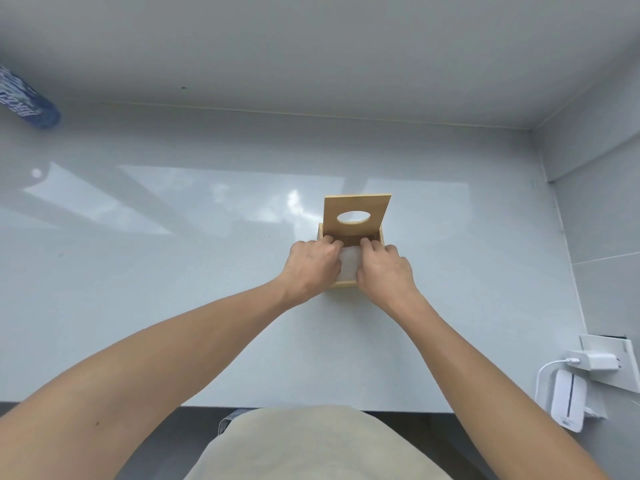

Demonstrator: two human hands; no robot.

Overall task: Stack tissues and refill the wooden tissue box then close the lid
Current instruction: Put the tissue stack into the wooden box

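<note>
A small wooden tissue box (378, 236) stands on the glossy white counter, right of centre. Its lid (356, 206), with an oval hole, stands upright at the box's far side. A stack of white tissues (349, 265) lies inside the box, showing between my hands. My left hand (313, 264) rests over the left half of the box, fingertips curled down onto the tissues. My right hand (384, 268) covers the right half in the same way. Most of the box's front wall is hidden by my hands.
A blue printed packet (26, 98) lies at the far left by the wall. At the right front edge a white charger (594, 361) sits in a wall socket, its cable running to a white device (568, 396). Walls close the back and right sides.
</note>
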